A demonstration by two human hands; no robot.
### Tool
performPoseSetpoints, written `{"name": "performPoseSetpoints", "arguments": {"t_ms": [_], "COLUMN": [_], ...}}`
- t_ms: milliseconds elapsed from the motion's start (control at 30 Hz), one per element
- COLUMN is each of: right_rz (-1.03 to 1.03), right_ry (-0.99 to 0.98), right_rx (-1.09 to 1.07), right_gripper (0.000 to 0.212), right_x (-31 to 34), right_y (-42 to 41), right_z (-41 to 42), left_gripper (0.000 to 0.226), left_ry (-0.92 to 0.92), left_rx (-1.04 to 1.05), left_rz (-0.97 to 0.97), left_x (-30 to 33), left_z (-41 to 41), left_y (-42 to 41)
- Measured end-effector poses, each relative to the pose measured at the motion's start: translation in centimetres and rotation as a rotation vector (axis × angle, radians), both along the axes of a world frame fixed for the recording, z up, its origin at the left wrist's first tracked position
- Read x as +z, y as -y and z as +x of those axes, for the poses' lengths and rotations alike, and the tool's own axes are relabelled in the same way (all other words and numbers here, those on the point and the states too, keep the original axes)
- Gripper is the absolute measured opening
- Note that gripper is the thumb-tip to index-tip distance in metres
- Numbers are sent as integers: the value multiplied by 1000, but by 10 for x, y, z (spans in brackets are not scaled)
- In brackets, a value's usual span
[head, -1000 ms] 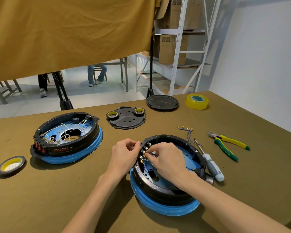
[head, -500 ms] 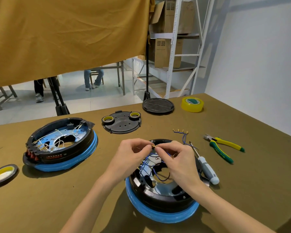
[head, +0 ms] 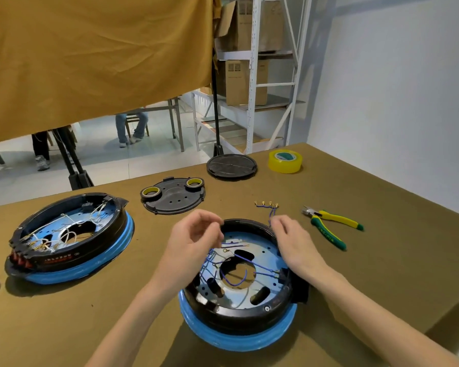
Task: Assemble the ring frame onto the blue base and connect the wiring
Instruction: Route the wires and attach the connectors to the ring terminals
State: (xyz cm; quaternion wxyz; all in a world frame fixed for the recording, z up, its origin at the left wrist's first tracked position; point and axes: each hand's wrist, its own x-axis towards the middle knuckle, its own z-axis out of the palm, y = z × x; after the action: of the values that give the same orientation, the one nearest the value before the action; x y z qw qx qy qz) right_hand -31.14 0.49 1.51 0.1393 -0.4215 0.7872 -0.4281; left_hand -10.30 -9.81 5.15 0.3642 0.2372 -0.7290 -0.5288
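Now my left hand [head: 194, 239] hovers over the ring's [head: 239, 317] left rim, fingers curled, seemingly pinching a blue wire [head: 233, 244] | right hand [head: 293, 242] loose, holding nothing, over the right rim | ring sits on the blue base [head: 239, 340], near table [head: 368, 287] edge | pliers [head: 329, 223] to the right

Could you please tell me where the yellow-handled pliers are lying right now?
In the head view, the pliers lie on the table's right side, right of the right hand and the loose blue wires.
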Motion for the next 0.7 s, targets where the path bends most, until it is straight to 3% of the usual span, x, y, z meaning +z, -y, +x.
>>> {"name": "performPoseSetpoints", "arguments": {"t_ms": [67, 200, 367, 700], "right_rz": [119, 93, 56, -11], "right_ry": [21, -29, 79, 89], "right_rx": [31, 95, 201, 195], "right_gripper": [42, 46, 57, 46], "right_x": [-10, -7, -4, -7], "right_y": [3, 9, 18, 18], "right_z": [-5, -13, -15, -15], "left_gripper": [16, 17, 17, 8], "left_ry": [152, 317, 506, 698], "left_rx": [-63, -185, -237, -365], "left_rz": [-179, -377, -493, -588], "left_x": [-8, -15, -9, -6], "left_z": [-6, -22, -48, -77], "left_y": [-6, -12, -8, 3]}}
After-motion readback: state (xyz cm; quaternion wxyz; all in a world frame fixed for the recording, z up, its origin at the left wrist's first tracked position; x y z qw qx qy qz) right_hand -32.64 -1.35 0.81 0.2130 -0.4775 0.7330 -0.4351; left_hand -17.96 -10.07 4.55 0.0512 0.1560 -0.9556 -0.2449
